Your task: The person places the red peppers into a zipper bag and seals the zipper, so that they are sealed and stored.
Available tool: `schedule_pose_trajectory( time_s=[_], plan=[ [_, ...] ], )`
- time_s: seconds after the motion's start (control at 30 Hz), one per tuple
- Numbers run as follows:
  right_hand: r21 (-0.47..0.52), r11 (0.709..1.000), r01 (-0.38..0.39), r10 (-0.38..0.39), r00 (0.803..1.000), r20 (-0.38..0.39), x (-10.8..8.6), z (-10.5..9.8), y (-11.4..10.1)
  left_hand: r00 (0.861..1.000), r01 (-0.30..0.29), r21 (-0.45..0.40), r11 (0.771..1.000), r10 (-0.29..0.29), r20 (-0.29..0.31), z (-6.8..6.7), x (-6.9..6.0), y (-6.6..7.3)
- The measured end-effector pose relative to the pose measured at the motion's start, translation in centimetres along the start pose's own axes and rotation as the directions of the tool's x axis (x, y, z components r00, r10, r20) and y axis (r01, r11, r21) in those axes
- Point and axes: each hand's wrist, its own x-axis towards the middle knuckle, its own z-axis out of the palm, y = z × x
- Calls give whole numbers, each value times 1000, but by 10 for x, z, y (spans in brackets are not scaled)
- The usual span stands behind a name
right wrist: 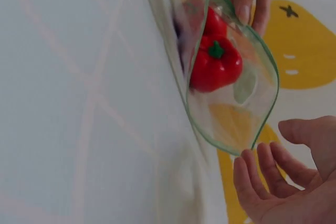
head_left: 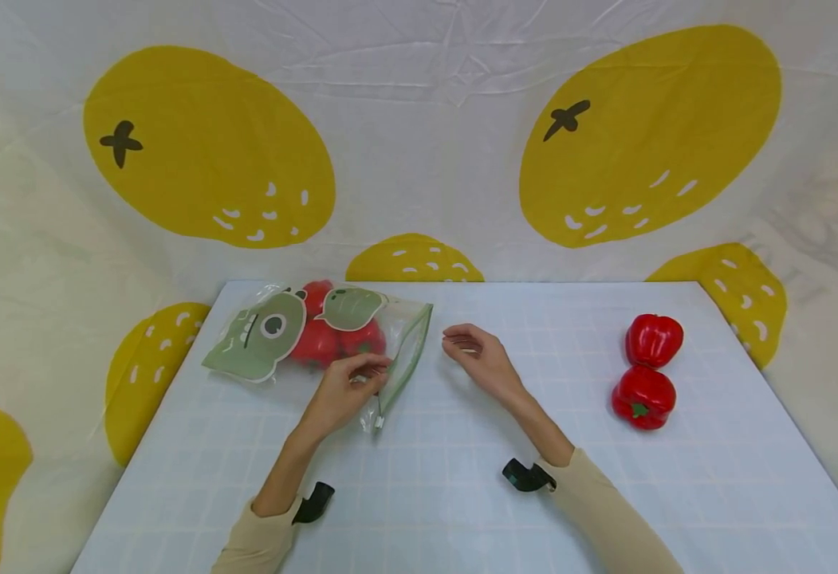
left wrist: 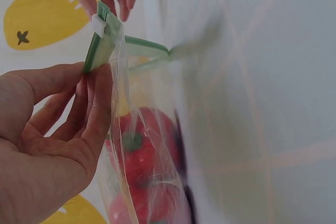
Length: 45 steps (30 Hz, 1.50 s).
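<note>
We take the step in hand to be holding open the clear bag (head_left: 350,311), left of centre in the frame, with red peppers (head_left: 313,343) inside. The left hand (head_left: 350,391) pinches its green rim (right wrist: 277,80); the right hand (head_left: 483,363), fingers relaxed and holding nothing, hangs just beside the mouth. The next move, we judge, calls for keeping that opening parted. Two loose peppers (head_left: 654,340) sit at frame right. We read no lettering, only a one-eyed creature print (head_left: 271,331).
</note>
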Motion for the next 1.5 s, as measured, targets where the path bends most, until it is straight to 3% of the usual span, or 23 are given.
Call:
schedule_pose_trajectory(
  time_s=[0.77, 1.5],
  plan=[
    [-120, 990, 75, -94, 983, -160, -39, -51, -6, 1000, -1, -25, 1000, 1, -6, 2, -1, 0],
    [-356, 934, -2, -119, 941, -317, -74, -99, -7, 999, 36, -7, 999, -36, -3, 1, -1, -2]
  ],
)
